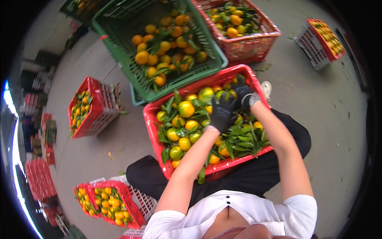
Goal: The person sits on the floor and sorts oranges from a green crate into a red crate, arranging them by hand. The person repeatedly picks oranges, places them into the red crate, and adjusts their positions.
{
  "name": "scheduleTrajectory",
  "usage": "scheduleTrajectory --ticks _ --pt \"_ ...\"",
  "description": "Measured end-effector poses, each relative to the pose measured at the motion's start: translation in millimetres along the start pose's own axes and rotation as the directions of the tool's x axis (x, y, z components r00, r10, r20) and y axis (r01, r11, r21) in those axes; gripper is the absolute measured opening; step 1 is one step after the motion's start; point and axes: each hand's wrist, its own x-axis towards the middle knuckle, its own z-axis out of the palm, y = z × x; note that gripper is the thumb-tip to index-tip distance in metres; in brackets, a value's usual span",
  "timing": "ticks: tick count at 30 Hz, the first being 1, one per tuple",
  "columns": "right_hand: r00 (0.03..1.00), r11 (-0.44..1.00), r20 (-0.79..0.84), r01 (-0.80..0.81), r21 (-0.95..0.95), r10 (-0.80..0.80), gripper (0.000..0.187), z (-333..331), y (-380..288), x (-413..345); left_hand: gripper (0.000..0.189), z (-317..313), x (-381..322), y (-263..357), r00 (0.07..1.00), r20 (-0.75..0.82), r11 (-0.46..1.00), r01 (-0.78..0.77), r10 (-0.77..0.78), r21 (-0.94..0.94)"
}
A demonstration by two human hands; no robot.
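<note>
A red-lined crate (149,119) of green-yellow and orange citrus fruit (186,109) with leaves sits in front of me, by my black-trousered knees. Both my hands wear dark gloves and reach into it. My left hand (222,112) lies back up over fruit and leaves near the crate's middle, its fingers spread. Beside it, my right hand (243,91) is down among the fruit by the far right corner, fingers partly hidden. What lies under either palm is out of sight. Leafy sprigs (243,139) cover the near right part of the crate.
Beyond the crate stands a green plastic basket (119,56) with loose orange fruit. To its right is a red-lined crate (247,49) of fruit. Other filled crates stand at left (98,113), lower left (134,200) and far right (313,44) on the grey floor (328,119).
</note>
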Motion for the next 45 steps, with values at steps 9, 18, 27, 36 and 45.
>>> scheduleTrajectory --ticks 9,18,27,36,45 --pt "0.93 0.927 0.229 0.211 0.31 -0.288 0.074 -27 -173 66 0.059 17 4 -1 0.989 -0.111 0.995 -0.096 0.099 0.035" --pt "0.999 0.934 0.049 -0.038 0.355 0.022 0.07 -88 -6 -46 0.074 18 -3 -4 0.987 -0.159 0.998 -0.011 0.001 -0.062" --pt "0.989 0.671 0.053 -0.132 0.73 0.136 0.071 -43 10 -62 0.07 -6 2 -4 1.0 -0.026 0.994 -0.012 0.009 -0.112" --pt "0.986 0.864 -0.12 -0.043 0.502 0.119 0.053 -59 -8 -94 0.048 -48 -73 8 0.936 0.146 0.914 -0.266 0.321 -0.306" --pt "0.959 0.858 0.28 -0.174 0.484 0.037 0.082 -25 -19 -182 0.052 -29 -127 40 0.943 0.164 0.955 -0.297 0.291 0.016"
